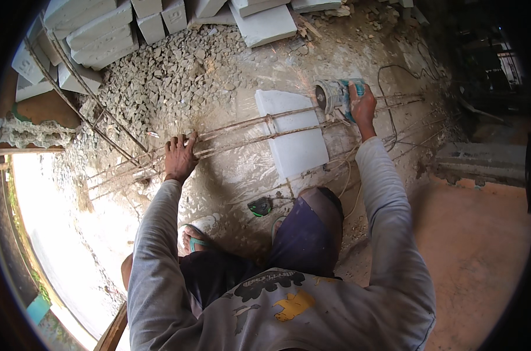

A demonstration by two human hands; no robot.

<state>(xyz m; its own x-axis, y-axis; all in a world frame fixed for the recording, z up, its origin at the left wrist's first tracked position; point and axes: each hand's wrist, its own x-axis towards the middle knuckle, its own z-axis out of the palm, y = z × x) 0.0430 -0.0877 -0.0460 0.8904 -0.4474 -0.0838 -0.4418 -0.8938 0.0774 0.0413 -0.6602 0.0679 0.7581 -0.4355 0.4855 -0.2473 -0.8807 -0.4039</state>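
Observation:
My right hand (362,109) is wrapped round an angle grinder (335,96) with a teal and grey body. Its dark disc meets the upper bar of a long rebar frame (236,125), and faint orange sparks show beyond it. A pale concrete block (300,146) lies flat beneath the bars. Toward the frame's left part, my left hand (181,157) rests on the bars with its fingers spread. A black and green tape measure (259,206) lies on the ground near my feet.
Grey blocks (104,35) are stacked at the far left, beside a gravel heap (160,79). Two more rebars (81,82) slant down to the frame. A dark cable (388,73) loops across the ground at right. A low concrete ledge (482,161) stands farther right.

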